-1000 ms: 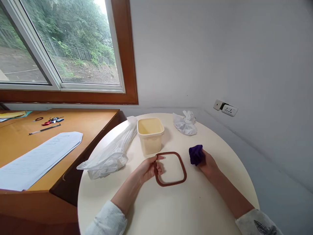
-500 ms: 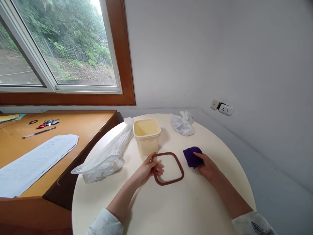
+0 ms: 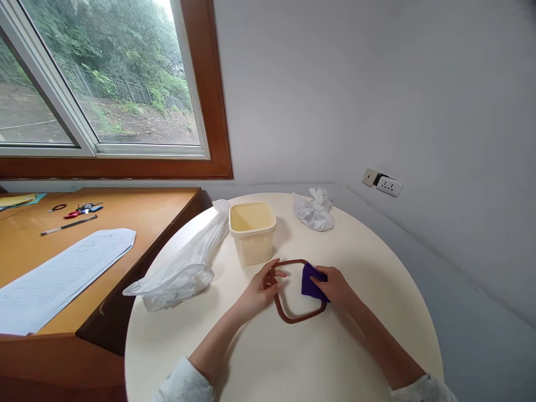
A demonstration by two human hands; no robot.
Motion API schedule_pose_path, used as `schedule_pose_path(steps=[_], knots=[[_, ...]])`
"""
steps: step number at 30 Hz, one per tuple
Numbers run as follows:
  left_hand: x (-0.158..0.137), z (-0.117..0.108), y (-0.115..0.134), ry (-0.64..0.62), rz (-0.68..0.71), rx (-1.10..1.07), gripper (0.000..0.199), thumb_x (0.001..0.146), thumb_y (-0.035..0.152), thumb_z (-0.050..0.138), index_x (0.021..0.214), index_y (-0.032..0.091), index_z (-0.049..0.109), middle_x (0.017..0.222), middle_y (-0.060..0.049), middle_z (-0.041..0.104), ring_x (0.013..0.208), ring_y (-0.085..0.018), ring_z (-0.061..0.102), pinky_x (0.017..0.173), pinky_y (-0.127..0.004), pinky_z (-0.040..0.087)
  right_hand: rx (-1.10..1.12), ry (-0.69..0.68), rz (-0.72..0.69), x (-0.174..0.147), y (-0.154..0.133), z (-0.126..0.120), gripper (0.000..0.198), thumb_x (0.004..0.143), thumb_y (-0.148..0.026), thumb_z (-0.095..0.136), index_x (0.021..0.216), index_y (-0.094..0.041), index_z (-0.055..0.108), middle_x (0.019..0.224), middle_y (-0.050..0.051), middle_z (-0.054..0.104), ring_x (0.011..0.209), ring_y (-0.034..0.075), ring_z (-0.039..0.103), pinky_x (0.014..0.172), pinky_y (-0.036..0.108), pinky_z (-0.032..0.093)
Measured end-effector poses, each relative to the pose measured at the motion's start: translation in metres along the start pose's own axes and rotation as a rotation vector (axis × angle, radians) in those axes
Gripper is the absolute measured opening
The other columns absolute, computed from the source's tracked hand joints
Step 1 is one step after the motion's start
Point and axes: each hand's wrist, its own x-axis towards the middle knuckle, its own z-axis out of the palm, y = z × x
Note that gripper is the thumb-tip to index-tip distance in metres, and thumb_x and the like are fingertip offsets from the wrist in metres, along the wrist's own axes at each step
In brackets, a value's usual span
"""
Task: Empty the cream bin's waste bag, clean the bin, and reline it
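Note:
A brown square lid [image 3: 288, 312] with a see-through middle lies on the round white table [image 3: 293, 363]. My left hand [image 3: 262, 287] grips its left edge. My right hand [image 3: 335, 287] holds a small purple cloth [image 3: 309, 281] pressed onto the right part of the lid. Just behind the lid stands an open cream plastic container [image 3: 252, 231], which looks empty.
A crumpled clear plastic bag [image 3: 184, 262] lies left of the container and a knotted white bag [image 3: 315, 211] behind it. A wooden desk [image 3: 138, 212] on the left carries papers [image 3: 62, 271], a pen [image 3: 69, 225] and keys [image 3: 79, 210]. A wall socket [image 3: 388, 185] sits at right.
My right hand has carried the purple cloth leftward from the bare table onto the lid. My left hand keeps its hold on the lid's left edge.

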Motion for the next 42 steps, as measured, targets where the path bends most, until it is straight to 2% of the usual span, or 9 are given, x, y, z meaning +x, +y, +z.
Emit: schedule_pose_path(steps=[4,7,10,12,16,21,30,37,42], knots=[[-0.001,0.001,0.001,0.044,-0.002,0.096,0.045,0.082,0.035,0.054,0.123,0.021,0.045,0.096,-0.005,0.056,0.068,-0.01,0.045,0.061,-0.023,0.035,-0.118,0.071,0.017,0.0,0.012,-0.017,0.022,0.07,-0.021,0.045,0.078,-0.02,0.065,0.073,0.001,0.066,0.066,0.018,0.057,0.058,0.026,0.04],[0.0,0.001,0.0,0.068,-0.009,0.092,0.03,0.081,0.038,0.053,0.102,0.016,0.055,0.071,0.001,0.048,0.054,-0.007,0.034,0.048,-0.021,0.026,-0.298,0.105,0.043,0.002,0.027,-0.036,0.031,0.066,-0.013,0.042,0.086,-0.022,0.064,0.08,0.002,0.067,0.071,0.019,0.059,0.06,0.027,0.041],[0.002,0.002,-0.002,0.079,-0.025,0.11,0.02,0.078,0.036,0.054,0.075,0.016,0.05,0.057,0.006,0.037,0.049,-0.006,0.028,0.045,-0.021,0.02,-0.462,0.126,0.065,0.007,0.046,-0.052,0.036,0.065,-0.011,0.04,0.09,-0.023,0.062,0.084,0.003,0.066,0.075,0.02,0.06,0.062,0.028,0.042],[0.002,0.002,0.0,0.089,-0.045,0.12,0.02,0.077,0.032,0.055,0.068,0.017,0.045,0.054,0.007,0.035,0.047,-0.006,0.027,0.044,-0.02,0.018,-0.554,0.147,0.088,0.012,0.058,-0.059,0.038,0.065,-0.011,0.04,0.094,-0.022,0.062,0.087,0.005,0.066,0.077,0.022,0.06,0.065,0.029,0.043],[0.001,0.003,0.005,0.114,-0.088,0.101,0.017,0.073,0.024,0.054,0.066,0.018,0.04,0.053,0.007,0.036,0.047,-0.006,0.027,0.044,-0.021,0.017,-0.635,0.187,0.099,0.024,0.082,-0.067,0.037,0.067,-0.015,0.042,0.099,-0.021,0.061,0.093,0.007,0.065,0.085,0.025,0.059,0.073,0.034,0.044],[0.001,0.002,0.005,0.14,-0.088,0.16,0.016,0.068,0.015,0.051,0.063,0.019,0.036,0.053,0.007,0.032,0.048,-0.006,0.025,0.045,-0.02,0.017,-0.523,0.312,0.106,0.034,0.098,-0.071,0.03,0.073,-0.029,0.042,0.097,-0.019,0.059,0.104,0.008,0.062,0.095,0.025,0.057,0.082,0.035,0.043],[-0.005,0.003,0.005,0.005,-0.112,0.064,0.014,0.077,0.018,0.045,0.07,0.021,0.032,0.058,0.007,0.032,0.048,-0.007,0.026,0.043,-0.021,0.019,-0.407,0.437,0.364,0.029,0.107,-0.086,0.053,0.072,-0.051,0.045,0.117,-0.021,0.049,0.102,0.011,0.062,0.083,0.028,0.06,0.065,0.037,0.046],[-0.01,0.001,0.012,0.005,-0.086,0.249,0.012,0.079,0.021,0.042,0.071,0.021,0.033,0.061,0.005,0.035,0.05,-0.008,0.031,0.044,-0.021,0.021,-0.544,0.573,0.269,0.028,0.106,-0.082,0.06,0.074,-0.05,0.044,0.124,-0.018,0.042,0.113,0.013,0.056,0.105,0.035,0.049,0.08,0.05,0.042],[-0.02,0.0,0.021,-0.069,-0.174,0.364,0.01,0.073,0.015,0.042,0.071,0.021,0.034,0.056,0.006,0.038,0.049,-0.009,0.035,0.042,-0.02,0.025,-0.57,0.666,0.265,0.024,0.095,-0.081,0.055,0.075,-0.049,0.041,0.121,-0.019,0.046,0.119,0.015,0.051,0.11,0.039,0.044,0.083,0.054,0.039]])
